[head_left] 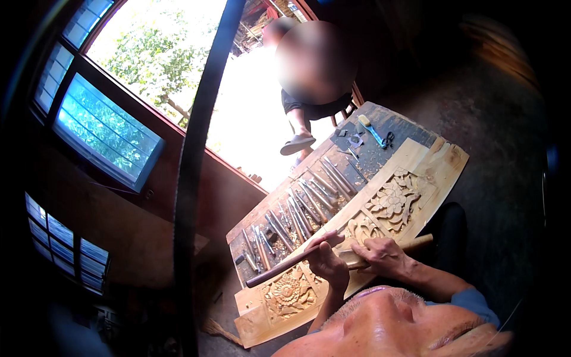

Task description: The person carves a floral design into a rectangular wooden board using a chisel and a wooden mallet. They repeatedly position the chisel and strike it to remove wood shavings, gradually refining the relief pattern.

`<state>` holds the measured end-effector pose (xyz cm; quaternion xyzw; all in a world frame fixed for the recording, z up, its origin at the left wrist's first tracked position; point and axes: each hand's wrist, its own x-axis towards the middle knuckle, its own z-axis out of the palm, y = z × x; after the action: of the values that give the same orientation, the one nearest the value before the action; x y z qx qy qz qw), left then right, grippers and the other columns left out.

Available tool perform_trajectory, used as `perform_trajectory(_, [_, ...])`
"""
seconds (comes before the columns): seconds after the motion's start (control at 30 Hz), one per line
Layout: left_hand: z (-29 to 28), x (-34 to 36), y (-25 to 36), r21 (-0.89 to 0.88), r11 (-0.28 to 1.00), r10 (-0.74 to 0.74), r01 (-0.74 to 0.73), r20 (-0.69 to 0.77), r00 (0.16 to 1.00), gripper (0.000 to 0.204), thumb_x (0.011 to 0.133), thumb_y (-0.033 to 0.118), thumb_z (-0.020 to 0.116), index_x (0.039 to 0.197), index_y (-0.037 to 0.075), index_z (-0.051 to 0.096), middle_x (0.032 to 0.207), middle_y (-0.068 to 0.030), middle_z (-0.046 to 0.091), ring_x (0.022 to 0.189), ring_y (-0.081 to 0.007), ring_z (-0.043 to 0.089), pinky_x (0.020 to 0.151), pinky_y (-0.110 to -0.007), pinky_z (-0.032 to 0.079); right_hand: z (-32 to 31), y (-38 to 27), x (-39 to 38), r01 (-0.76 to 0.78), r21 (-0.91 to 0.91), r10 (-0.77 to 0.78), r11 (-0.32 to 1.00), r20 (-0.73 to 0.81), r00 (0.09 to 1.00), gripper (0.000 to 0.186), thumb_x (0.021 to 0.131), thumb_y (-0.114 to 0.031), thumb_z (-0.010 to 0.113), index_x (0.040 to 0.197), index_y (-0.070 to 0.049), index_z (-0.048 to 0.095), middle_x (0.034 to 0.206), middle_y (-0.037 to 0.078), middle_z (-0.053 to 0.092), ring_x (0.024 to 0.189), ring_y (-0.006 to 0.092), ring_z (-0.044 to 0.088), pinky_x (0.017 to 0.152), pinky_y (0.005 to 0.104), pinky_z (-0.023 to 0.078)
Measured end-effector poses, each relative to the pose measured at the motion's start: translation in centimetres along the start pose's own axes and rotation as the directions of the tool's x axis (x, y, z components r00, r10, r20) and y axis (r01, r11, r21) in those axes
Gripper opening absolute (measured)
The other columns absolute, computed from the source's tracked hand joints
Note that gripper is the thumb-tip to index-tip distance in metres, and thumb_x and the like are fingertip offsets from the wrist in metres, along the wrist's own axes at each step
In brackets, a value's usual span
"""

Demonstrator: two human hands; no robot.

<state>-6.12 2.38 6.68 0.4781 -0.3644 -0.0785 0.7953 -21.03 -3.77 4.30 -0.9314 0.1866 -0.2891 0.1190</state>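
Observation:
A long carved wooden board [439,172] slants across the workbench, with flowers and leaves cut in relief. Over its middle, my left hand [330,266] holds a long, thin, dark brown rod [276,272], which looks like a carving tool's handle; its other end is hidden at the hand. Some fingers of that hand are stretched out. Close beside it, my right hand [380,254] is closed around a pale wooden mallet-like piece [352,259], and a round wooden length [418,243] sticks out to the right. The flower relief [288,291] lies below the rod.
Several chisels and gouges [297,214] lie in a row on the workbench [375,116] among wood chips. A blue-handled brush [373,132] and black scissors [388,140] lie at its far end. Beyond, a person [302,122] sits by the bright doorway. A dark post [193,149] rises at left.

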Motion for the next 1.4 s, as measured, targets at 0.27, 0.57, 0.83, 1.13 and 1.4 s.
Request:
perform_trajectory(0.27, [-0.9, 1.8, 2.0, 0.204, 0.975, 0.083, -0.085, 0.019, 0.996, 0.03, 0.112, 0.03, 0.052, 0.114, 0.0, 0.055, 0.1, -0.0187, 0.072, 0.079, -0.0247, 0.075, 0.077, -0.036, 0.061, 2.7, 0.5, 1.9, 0.218, 0.011, -0.218, 0.976, 0.064, 0.974, 0.051, 0.086, -0.028, 0.069, 0.134, -0.01, 0.064, 0.096, 0.011, 0.062, 0.085, 0.0264, 0.07, 0.075, 0.0389, 0.057])
perform_trajectory(0.57, [0.6, 5.4, 4.5, 0.109, 0.916, 0.401, -0.386, -0.305, 0.864, 0.037, 0.11, 0.039, 0.054, 0.115, 0.003, 0.052, 0.095, -0.0191, 0.072, 0.07, -0.0231, 0.071, 0.068, -0.034, 0.062, 4.1, -5.1, 1.0, -0.056, 0.791, 0.028, 0.609, 0.049, 0.998, 0.036, 0.102, -0.027, 0.067, 0.132, -0.006, 0.066, 0.127, 0.012, 0.07, 0.114, 0.0249, 0.069, 0.102, 0.034, 0.054])
perform_trajectory(0.83, [-0.1, 8.6, 9.0, 0.285, 0.813, 0.581, -0.507, -0.439, 0.685, 0.038, 0.111, 0.04, 0.052, 0.114, 0.003, 0.05, 0.097, -0.0183, 0.068, 0.072, -0.0207, 0.068, 0.068, -0.03, 0.061, 12.6, -9.6, -0.1, -0.63, 0.739, -0.43, -0.238, 0.501, 0.751, 0.047, 0.111, -0.041, 0.051, 0.136, -0.002, 0.064, 0.123, 0.006, 0.068, 0.118, 0.0162, 0.058, 0.102, 0.0328, 0.048])
perform_trajectory(1.13, [-1.9, 10.4, 12.2, 0.445, 0.647, 0.763, -0.619, -0.357, 0.54, 0.039, 0.112, 0.036, 0.05, 0.118, -0.002, 0.043, 0.103, -0.0265, 0.069, 0.075, -0.0228, 0.072, 0.075, -0.03, 0.062, 15.7, -9.0, -3.8, -0.592, 0.805, -0.643, -0.032, 0.437, 0.629, 0.048, 0.109, -0.038, 0.055, 0.14, -0.001, 0.061, 0.132, 0.011, 0.066, 0.124, 0.0189, 0.057, 0.106, 0.0367, 0.046])
perform_trajectory(1.4, [-1.1, 7.9, 7.9, 0.451, 0.721, 0.665, -0.526, -0.236, 0.709, 0.039, 0.111, 0.038, 0.051, 0.113, 0.0, 0.05, 0.099, -0.0206, 0.069, 0.073, -0.0225, 0.069, 0.068, -0.032, 0.063, 22.6, -6.4, -9.2, -0.385, 0.921, -0.648, 0.059, 0.328, 0.687, 0.051, 0.107, -0.036, 0.059, 0.143, 0.0, 0.058, 0.141, 0.015, 0.064, 0.129, 0.0213, 0.056, 0.11, 0.0401, 0.044])
